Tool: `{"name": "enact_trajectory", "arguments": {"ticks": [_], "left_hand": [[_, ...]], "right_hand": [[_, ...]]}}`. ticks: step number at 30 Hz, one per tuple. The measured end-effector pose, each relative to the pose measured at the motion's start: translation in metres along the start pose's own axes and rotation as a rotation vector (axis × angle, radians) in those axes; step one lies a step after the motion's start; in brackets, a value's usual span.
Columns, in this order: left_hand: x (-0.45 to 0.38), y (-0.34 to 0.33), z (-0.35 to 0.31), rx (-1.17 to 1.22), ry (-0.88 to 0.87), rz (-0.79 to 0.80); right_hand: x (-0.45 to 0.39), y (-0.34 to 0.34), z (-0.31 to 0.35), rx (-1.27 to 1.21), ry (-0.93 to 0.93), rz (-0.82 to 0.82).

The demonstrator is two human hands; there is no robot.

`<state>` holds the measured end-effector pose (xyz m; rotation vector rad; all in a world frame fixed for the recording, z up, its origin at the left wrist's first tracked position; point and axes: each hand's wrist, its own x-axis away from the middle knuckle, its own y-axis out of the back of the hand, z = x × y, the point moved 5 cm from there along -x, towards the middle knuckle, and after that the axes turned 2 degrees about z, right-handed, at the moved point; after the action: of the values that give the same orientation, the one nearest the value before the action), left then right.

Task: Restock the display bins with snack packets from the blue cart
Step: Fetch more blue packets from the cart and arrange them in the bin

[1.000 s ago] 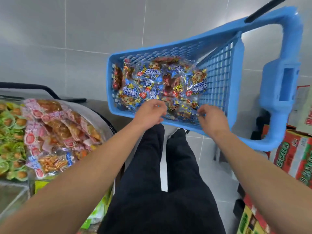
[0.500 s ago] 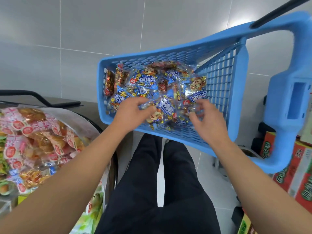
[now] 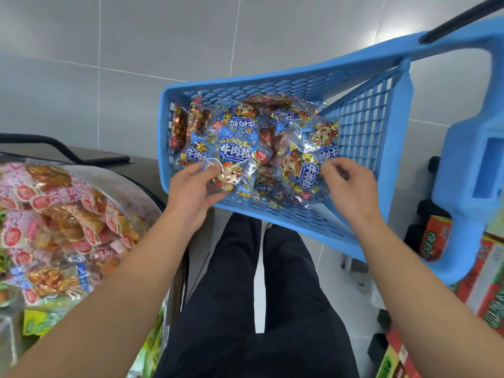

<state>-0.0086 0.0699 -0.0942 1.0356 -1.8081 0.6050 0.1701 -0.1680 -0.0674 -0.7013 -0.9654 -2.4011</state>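
Observation:
The blue cart (image 3: 365, 126) stands in front of me, its basket holding several blue-and-gold snack packets (image 3: 275, 126) with cartoon figures. My left hand (image 3: 195, 190) grips one blue packet (image 3: 234, 165) at the basket's near edge, thumb on top. My right hand (image 3: 347, 184) pinches the edge of another blue packet (image 3: 305, 170) beside it. At the left, a round display bin (image 3: 128, 181) is heaped with pink-and-clear snack packets (image 3: 54, 222).
Red and green cartons (image 3: 488, 282) are stacked on the floor at the right, under the cart's handle post (image 3: 474, 170). A black bar (image 3: 54, 143) runs behind the bin. Grey tiled wall lies beyond. My legs in dark trousers stand between bin and cart.
Both hands have closed on packets and lifted them slightly at the basket's near edge. The view has shifted, so the cart sits lower and more to the right.

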Motion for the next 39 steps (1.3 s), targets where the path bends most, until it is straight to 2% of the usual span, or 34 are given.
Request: {"name": "enact_trajectory", "arguments": {"ticks": [3, 9, 12, 16, 18, 21, 24, 29, 31, 33, 34, 36, 39], "left_hand": [[0.001, -0.010, -0.006, 0.041, 0.009, 0.044], [0.004, -0.022, -0.019, 0.055, 0.051, 0.232], [0.004, -0.023, -0.024, -0.021, 0.035, 0.297], [0.001, -0.035, -0.023, -0.142, 0.084, 0.421], [0.002, -0.043, -0.021, -0.216, 0.114, 0.480], [0.003, -0.059, -0.019, -0.557, 0.039, 0.573], [0.001, -0.069, -0.017, -0.787, -0.090, 0.542], [-0.003, -0.073, -0.024, -0.951, -0.244, 0.481], [-0.008, -0.070, -0.025, -0.952, -0.243, 0.459], [-0.014, -0.061, -0.025, -0.796, -0.160, 0.387], [-0.018, -0.056, -0.026, -0.722, -0.129, 0.333], [-0.026, -0.048, -0.029, -0.621, -0.109, 0.243], [-0.033, -0.043, -0.032, -0.519, -0.113, 0.194]], "right_hand": [[-0.002, 0.011, 0.010, -0.253, -0.068, -0.002], [-0.017, 0.023, 0.025, -0.332, -0.037, 0.043], [-0.023, 0.017, 0.033, -0.263, -0.006, 0.173], [-0.025, -0.003, 0.049, -0.004, 0.057, 0.386], [-0.028, -0.016, 0.058, 0.071, 0.122, 0.407], [-0.028, -0.036, 0.071, 0.121, 0.252, 0.354], [-0.030, -0.050, 0.072, 0.062, 0.238, 0.278], [-0.027, -0.060, 0.059, -0.180, 0.090, 0.243], [-0.032, -0.053, 0.047, -0.244, 0.002, 0.099], [-0.040, -0.035, 0.029, -0.143, -0.102, -0.156], [-0.045, -0.028, 0.020, -0.060, -0.155, -0.221], [-0.056, -0.027, 0.001, 0.073, -0.296, -0.131], [-0.069, -0.040, -0.018, 0.062, -0.485, 0.109]]}}
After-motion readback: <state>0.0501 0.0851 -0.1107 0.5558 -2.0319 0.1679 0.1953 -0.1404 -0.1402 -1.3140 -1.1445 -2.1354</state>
